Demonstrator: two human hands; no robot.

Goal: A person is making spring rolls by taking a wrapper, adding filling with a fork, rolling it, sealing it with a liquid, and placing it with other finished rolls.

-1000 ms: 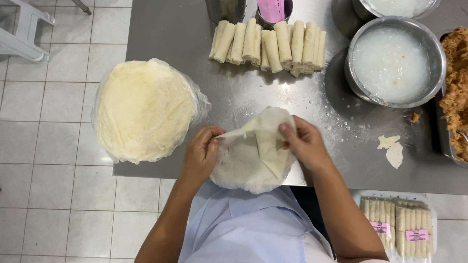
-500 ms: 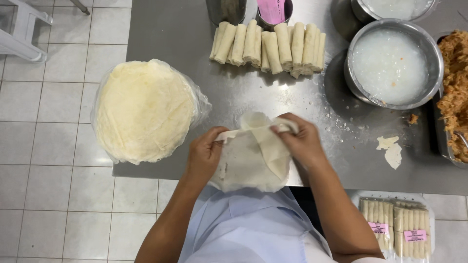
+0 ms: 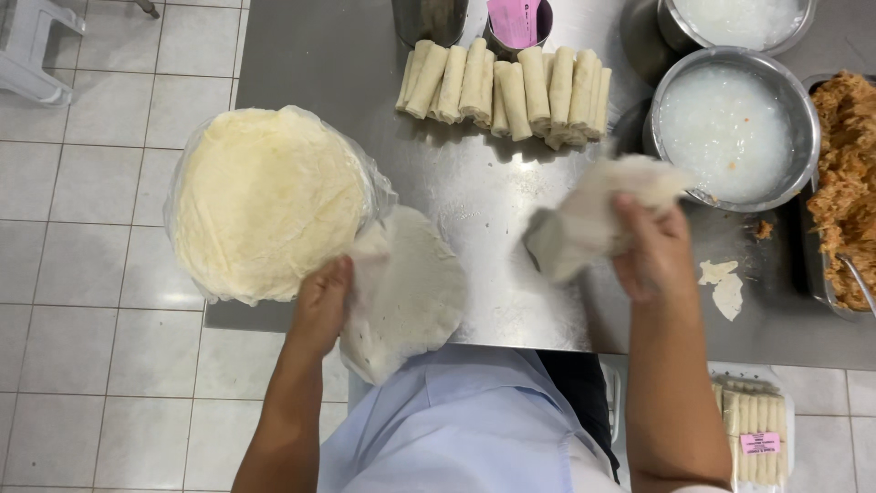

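Wrappers split between my hands: left hand (image 3: 321,301) pinches one wrapper (image 3: 406,292) flat at seven o'clock. Right hand (image 3: 650,251) grips the other sheet (image 3: 593,215) lifted at three o'clock, keeping them from sticking

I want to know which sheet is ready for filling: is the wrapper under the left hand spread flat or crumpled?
Spread flat: the wrapper lies open on the steel table, its near edge overhanging, left hand holding its edge.
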